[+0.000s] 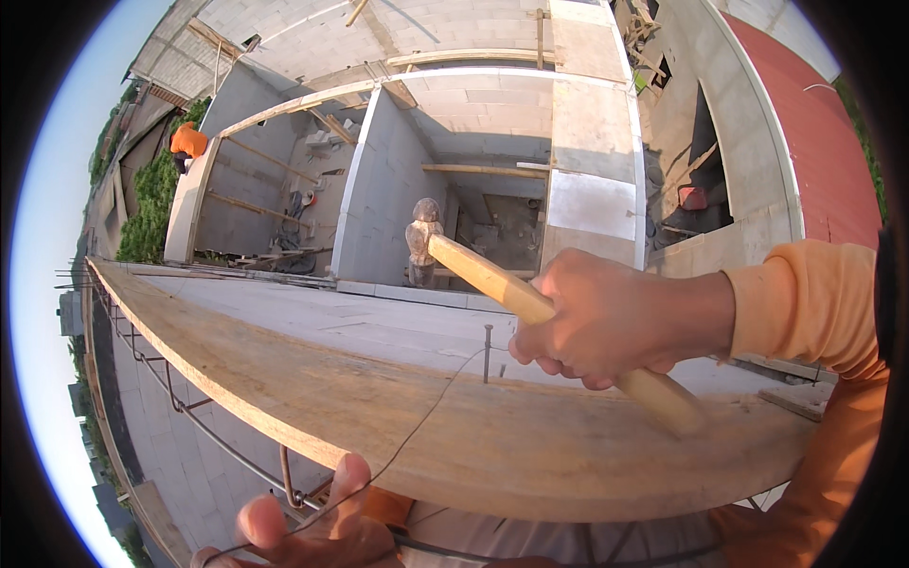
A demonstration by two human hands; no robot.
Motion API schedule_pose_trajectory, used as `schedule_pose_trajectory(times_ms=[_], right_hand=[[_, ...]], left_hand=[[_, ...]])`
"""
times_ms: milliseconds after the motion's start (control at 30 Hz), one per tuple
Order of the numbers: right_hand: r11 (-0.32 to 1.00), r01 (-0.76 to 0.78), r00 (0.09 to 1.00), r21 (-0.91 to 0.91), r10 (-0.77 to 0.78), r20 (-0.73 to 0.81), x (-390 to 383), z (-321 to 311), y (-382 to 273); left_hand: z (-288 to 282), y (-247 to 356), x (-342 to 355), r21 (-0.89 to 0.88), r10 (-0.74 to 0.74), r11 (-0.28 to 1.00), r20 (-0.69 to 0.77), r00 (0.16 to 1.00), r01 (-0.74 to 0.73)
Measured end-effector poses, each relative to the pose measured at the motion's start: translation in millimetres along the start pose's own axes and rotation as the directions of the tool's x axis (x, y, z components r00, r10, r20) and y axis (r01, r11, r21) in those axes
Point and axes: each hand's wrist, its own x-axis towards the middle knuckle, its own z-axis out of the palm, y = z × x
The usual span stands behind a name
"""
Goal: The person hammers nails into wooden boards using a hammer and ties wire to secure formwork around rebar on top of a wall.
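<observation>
My right hand [597, 322] grips the pale wooden handle of a hammer [423, 241], its weathered metal head up and to the left over the blocks. Below it a nail [488, 355] stands upright at the back edge of a long plank [350, 398], with a thin wire [431, 412] running from it. My left hand [303, 525] is at the lower edge, fingers apart and bent, the wire lying across them; its lower part is cut off. Steel bars [237, 450] lie alongside the plank's near side.
Walled rooms of pale blocks [379, 189] drop away beyond the plank, crossed by timber beams [483, 168]. A person in an orange top [188, 142] crouches on a far wall at left. A red roof [757, 104] is at right, open sky along the left rim.
</observation>
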Motion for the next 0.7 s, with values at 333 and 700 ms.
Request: schedule_pose_trajectory(times_ms=[333,700], right_hand=[[0.479,0.456,0.886,-0.75,-0.323,0.332,46,-6,-52],[0.849,0.243,0.962,-0.469,-0.148,0.23,76,-30,-11]], left_hand=[[0,1,2,0.126,-0.046,0.991,0.044,0.998,0.04],[-1,-4,12,0.206,-0.096,0.976,0.099,0.99,0.074]])
